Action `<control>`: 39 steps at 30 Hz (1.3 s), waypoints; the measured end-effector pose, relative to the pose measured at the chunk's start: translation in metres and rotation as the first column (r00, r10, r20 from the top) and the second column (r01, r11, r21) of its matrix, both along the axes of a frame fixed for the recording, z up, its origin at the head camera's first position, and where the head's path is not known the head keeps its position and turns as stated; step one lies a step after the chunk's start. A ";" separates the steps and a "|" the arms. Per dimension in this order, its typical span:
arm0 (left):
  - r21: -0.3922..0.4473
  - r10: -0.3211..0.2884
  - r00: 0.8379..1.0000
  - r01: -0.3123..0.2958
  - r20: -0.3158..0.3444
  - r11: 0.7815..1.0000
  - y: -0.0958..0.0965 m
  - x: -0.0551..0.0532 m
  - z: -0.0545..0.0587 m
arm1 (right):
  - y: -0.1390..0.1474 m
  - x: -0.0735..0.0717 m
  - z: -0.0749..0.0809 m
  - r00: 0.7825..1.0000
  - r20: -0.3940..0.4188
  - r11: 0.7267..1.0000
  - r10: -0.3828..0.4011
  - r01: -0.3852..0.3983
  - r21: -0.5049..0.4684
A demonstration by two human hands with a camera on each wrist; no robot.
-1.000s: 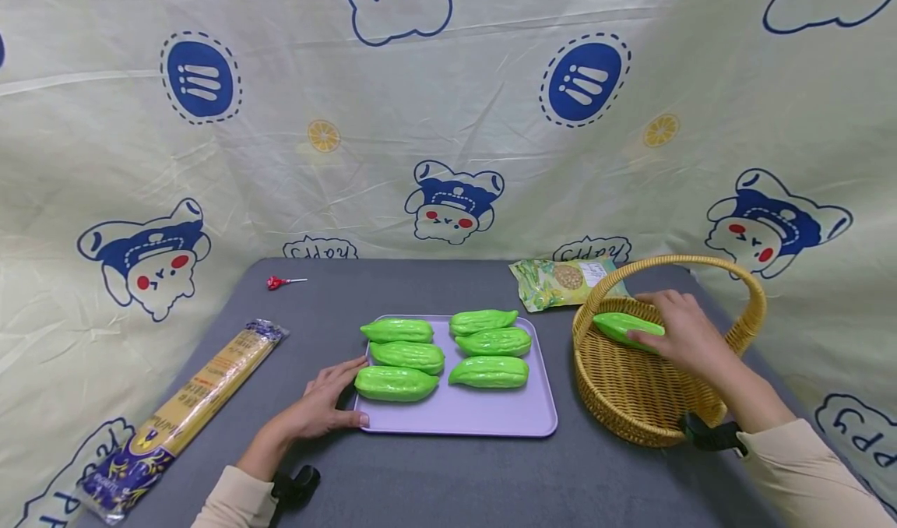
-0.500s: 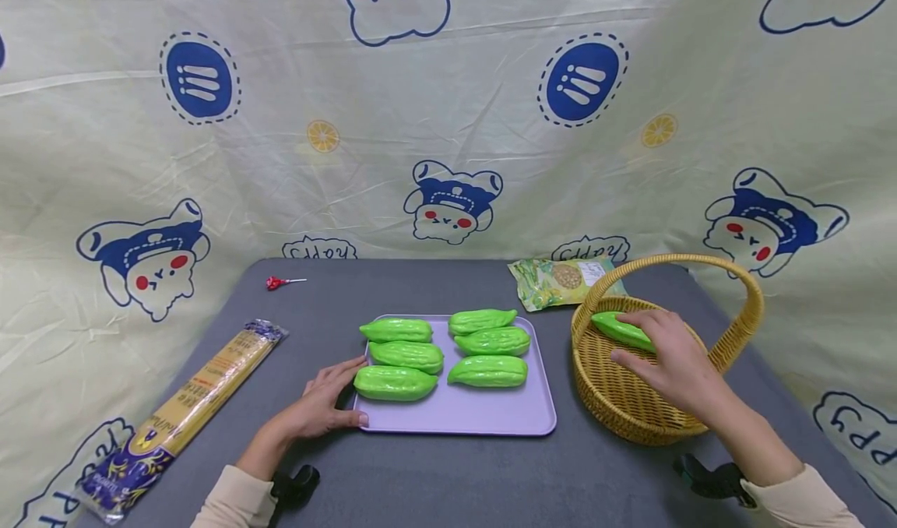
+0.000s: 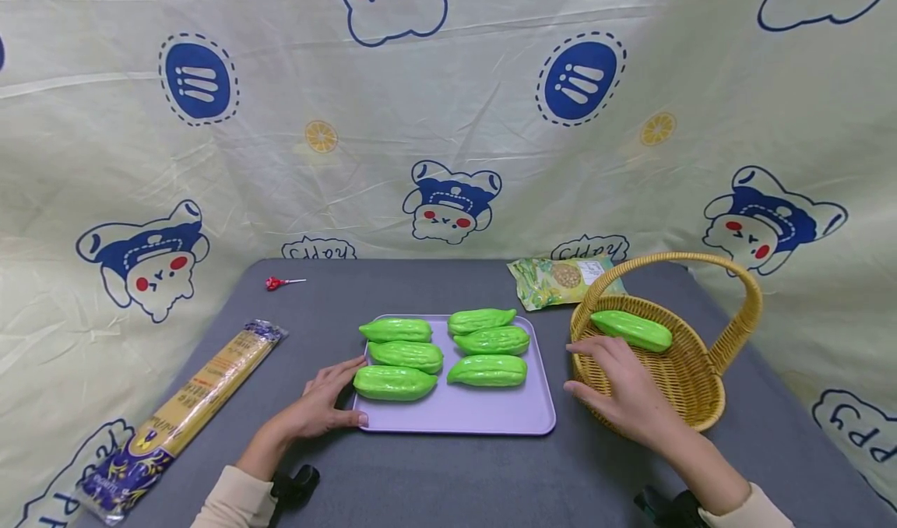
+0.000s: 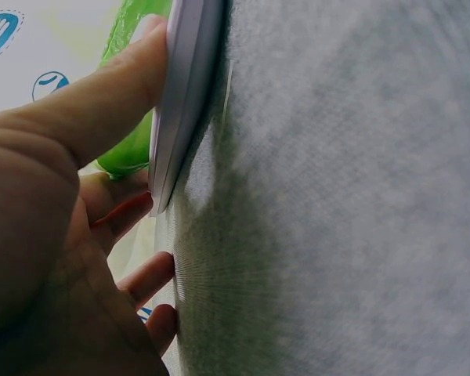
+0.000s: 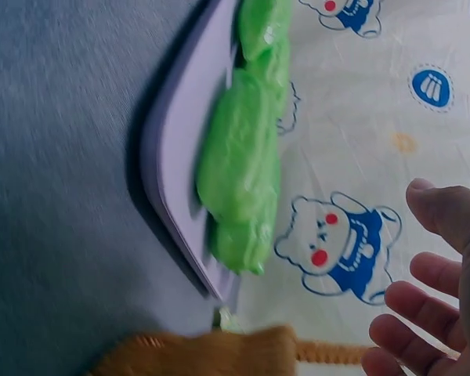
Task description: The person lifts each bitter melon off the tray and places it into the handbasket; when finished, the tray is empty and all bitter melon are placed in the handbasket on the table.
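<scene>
My left hand [image 3: 325, 403] holds the lilac tray [image 3: 462, 417] at its near left corner, thumb on the front rim and fingers along the left side. On the tray lie several ridged, bright green bitter melons [image 3: 488, 371] in two columns. The left wrist view shows the thumb [image 4: 113, 98] against the tray rim [image 4: 180, 110]. My right hand [image 3: 624, 388] hovers over the left part of the wicker basket [image 3: 690, 384], fingers spread toward the tray and holding nothing. One bitter melon [image 3: 632, 331] lies inside the basket at its back.
A green snack-like bag [image 3: 557, 283] lies behind the basket. At the left is a long packet of noodles [image 3: 185, 415], and a red lollipop [image 3: 276, 283] lies at the back left. The basket's tall handle [image 3: 750, 310] arches over its opening. A printed cloth hangs behind the table.
My right hand has let go of the bitter melon in the basket and moved left and toward me, to the basket's left side. The left hand and tray stay in place.
</scene>
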State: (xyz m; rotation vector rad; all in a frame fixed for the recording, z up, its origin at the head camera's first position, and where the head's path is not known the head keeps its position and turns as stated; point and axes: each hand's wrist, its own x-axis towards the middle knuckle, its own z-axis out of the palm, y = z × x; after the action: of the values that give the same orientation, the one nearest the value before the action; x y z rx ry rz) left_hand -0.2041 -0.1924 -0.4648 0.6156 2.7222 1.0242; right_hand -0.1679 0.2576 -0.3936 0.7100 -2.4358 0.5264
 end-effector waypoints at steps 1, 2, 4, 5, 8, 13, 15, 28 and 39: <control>0.000 0.000 1.000 0.000 -0.002 1.000 0.000 0.000 0.000 | -0.003 0.000 -0.003 1.000 0.007 1.000 -0.001 0.000 0.004; 0.000 0.000 1.000 0.000 -0.003 1.000 0.000 0.000 0.000 | -0.005 -0.001 -0.005 1.000 0.014 1.000 0.001 -0.001 0.007; 0.001 -0.001 1.000 0.001 -0.007 1.000 0.000 0.000 -0.001 | -0.010 -0.003 -0.011 1.000 0.024 1.000 0.010 -0.010 0.011; -0.001 -0.001 1.000 0.001 -0.009 1.000 0.000 0.000 -0.001 | -0.013 -0.004 -0.013 1.000 0.026 1.000 0.014 -0.014 0.012; 0.000 -0.001 1.000 0.001 -0.009 1.000 -0.001 0.000 -0.001 | -0.021 -0.008 -0.020 0.999 0.041 1.000 0.015 -0.016 0.017; 0.007 0.002 1.000 -0.002 0.001 1.000 -0.001 0.000 0.000 | -0.034 -0.015 -0.028 0.997 0.081 1.000 0.012 -0.013 0.011; 0.007 0.002 1.000 -0.002 0.003 1.000 -0.001 0.000 0.000 | -0.038 -0.018 -0.031 0.995 0.103 1.000 0.005 -0.006 0.011; 0.005 0.006 1.000 -0.006 -0.002 1.000 0.000 0.001 0.001 | -0.062 -0.036 -0.045 0.980 0.201 1.000 -0.015 0.011 0.019; 0.015 -0.007 0.999 0.008 -0.053 1.000 0.000 0.001 -0.002 | -0.073 -0.049 -0.058 0.987 0.156 0.999 -0.031 0.025 0.043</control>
State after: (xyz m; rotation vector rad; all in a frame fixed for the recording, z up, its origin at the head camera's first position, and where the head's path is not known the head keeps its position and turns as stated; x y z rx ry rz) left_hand -0.2032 -0.1927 -0.4668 0.6639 2.7575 1.0420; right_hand -0.2167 0.1843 -0.4514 0.6725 -2.6054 0.5404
